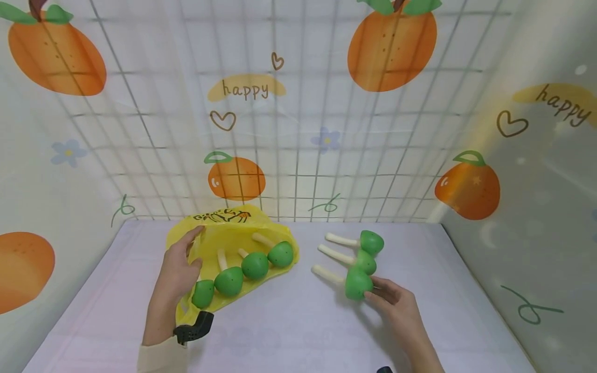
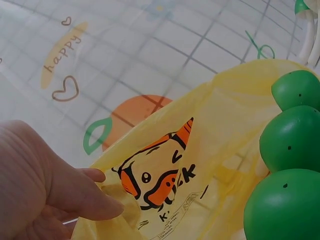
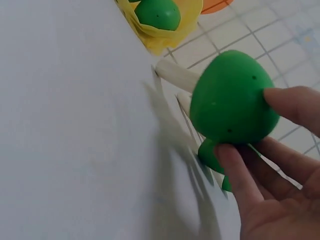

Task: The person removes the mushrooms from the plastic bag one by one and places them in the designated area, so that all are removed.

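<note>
My left hand [image 1: 177,272] holds the left side of a yellow plastic bag [image 1: 221,234], its thumb and fingers pinching the film in the left wrist view. A duck-like print [image 2: 155,175] with lettering marks the bag. Several green maracas [image 1: 228,281] with cream handles lie at its mouth, heads toward me and handles inward. To the right, my right hand [image 1: 398,305] pinches one maraca [image 3: 232,100] by its green head between thumb and fingers; its handle points left. Just behind it two more maracas [image 1: 371,242] lie side by side, handles also left.
A pale cloth covers the table [image 1: 280,342]. Behind it stands a white wire grid under a sheer curtain [image 1: 298,129] printed with oranges and "happy". Curtain walls [image 1: 536,217] close in both sides. A black wrist mount [image 1: 195,327] sits on my left wrist.
</note>
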### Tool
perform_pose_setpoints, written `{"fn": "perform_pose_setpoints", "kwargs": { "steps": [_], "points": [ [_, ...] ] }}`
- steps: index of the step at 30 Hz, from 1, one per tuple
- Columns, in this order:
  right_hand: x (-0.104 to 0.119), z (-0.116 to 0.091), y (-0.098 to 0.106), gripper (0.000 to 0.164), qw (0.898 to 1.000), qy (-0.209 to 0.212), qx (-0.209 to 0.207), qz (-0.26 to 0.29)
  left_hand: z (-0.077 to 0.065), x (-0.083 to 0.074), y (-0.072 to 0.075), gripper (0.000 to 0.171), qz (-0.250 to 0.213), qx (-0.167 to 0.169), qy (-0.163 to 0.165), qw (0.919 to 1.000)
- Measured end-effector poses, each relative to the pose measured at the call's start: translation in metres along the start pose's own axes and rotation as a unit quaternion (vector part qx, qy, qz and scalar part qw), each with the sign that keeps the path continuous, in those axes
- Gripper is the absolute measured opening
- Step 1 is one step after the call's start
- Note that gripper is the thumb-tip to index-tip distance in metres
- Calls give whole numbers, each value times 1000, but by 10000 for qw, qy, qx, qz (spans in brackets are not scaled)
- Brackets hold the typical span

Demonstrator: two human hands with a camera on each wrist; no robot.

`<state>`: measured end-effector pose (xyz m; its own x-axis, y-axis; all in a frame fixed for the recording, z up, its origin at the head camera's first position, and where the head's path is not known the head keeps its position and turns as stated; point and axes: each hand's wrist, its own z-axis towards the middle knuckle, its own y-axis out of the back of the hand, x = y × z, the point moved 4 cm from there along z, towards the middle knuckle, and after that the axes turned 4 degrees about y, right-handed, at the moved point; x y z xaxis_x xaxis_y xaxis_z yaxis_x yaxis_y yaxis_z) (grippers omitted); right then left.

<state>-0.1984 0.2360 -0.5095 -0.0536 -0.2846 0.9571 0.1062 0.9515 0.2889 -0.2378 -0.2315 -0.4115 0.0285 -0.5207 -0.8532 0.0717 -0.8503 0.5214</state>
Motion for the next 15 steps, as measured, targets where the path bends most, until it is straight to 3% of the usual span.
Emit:
{"fn": "perform_pose_setpoints", "kwargs": {
  "steps": [9,15],
  "points": [
    [-15,-1,-1,57,9996,-179,217,90,-2,-3,1,74,-65,26,-18,10000],
    [-14,-2,1,55,9998,-11,146,111,-2,-4,1,74,-42,18,-2,10000]
  ]
}}
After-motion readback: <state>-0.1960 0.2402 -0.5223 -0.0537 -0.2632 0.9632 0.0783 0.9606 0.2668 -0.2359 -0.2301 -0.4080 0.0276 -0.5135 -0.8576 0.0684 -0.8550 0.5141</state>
